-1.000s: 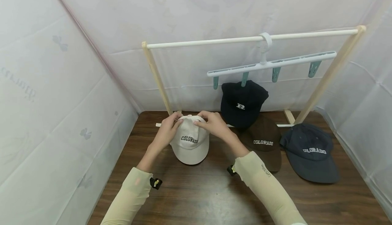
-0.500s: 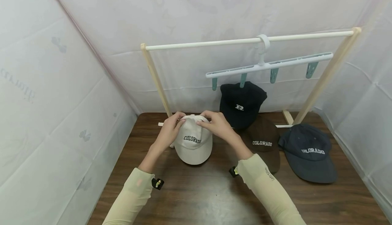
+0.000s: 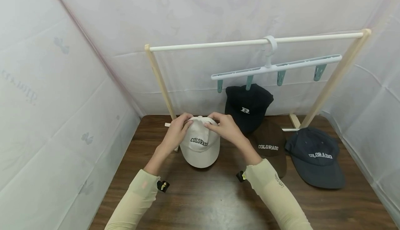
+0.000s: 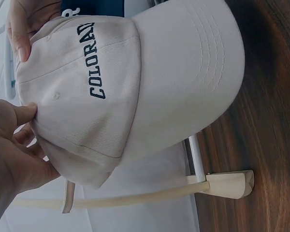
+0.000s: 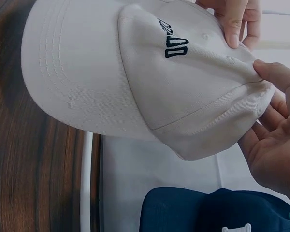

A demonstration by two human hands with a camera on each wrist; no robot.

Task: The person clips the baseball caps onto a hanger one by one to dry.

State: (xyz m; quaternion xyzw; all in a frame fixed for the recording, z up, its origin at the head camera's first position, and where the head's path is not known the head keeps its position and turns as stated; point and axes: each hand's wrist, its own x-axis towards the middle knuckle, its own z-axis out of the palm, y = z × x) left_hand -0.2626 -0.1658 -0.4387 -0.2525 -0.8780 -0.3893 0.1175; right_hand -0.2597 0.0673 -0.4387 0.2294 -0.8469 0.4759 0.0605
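A white cap [image 3: 199, 136] with dark COLORADO lettering hangs crown up between both hands, its brim towards the front of the table. The left hand [image 3: 176, 131] pinches the left side of the crown, thumb in front and fingers behind. On the other side the right hand [image 3: 227, 129] pinches the crown the same way. Both wrist views show the white cap [image 4: 96, 82] gripped near its top, with the brim [image 5: 77, 72] apart from the tabletop. The fingers behind the fabric are partly hidden.
A pale blue clip hanger [image 3: 243, 73] hangs from the rack's white rail [image 3: 206, 45]. One of its teal clips [image 3: 249, 82] meets the top of a black cap [image 3: 247, 108]. A brown cap [image 3: 265, 136] and a dark blue-grey cap [image 3: 315, 157] lie at the right.
Both hands have shifted slightly to the right together with the white cap, keeping the same hold. The other caps have stayed in place.
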